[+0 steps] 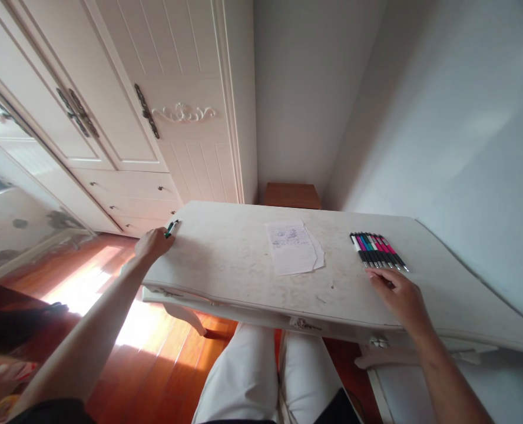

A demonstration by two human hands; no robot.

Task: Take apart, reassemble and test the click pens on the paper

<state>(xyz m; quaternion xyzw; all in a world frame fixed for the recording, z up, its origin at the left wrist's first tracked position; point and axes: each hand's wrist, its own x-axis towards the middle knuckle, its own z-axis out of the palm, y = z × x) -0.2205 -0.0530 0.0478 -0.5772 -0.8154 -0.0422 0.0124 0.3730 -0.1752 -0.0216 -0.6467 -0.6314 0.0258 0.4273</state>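
Green-and-white pen (172,228) (maybe two, too small to tell) at far left end of the surface (235,253), near its edge. Left hand (152,242) clamped on it, arm stretched out, pen tilted, poking out past the fingers.

Row of pens (377,250) on right part of surface, laid side by side, slanted, dark grips toward the person; barrels run white, purple, blue, green, then pinks. Right hand (396,290) just beside the near ends, fingers curled in; can't tell if fingertips meet or touch a pen.

Between the hands, closer to the row: written sheet (290,247), scribbled lines on its upper half, overlapping a second sheet (318,253) showing at its right. Small dark marks on the surface nearby.

Further out: white trousers (244,377) below the front edge, reddish wood floor (155,365) with a sunlit patch, brown wooden cabinet (292,194) behind, cream wardrobe (195,59) at left, grey wall (477,129) at right.
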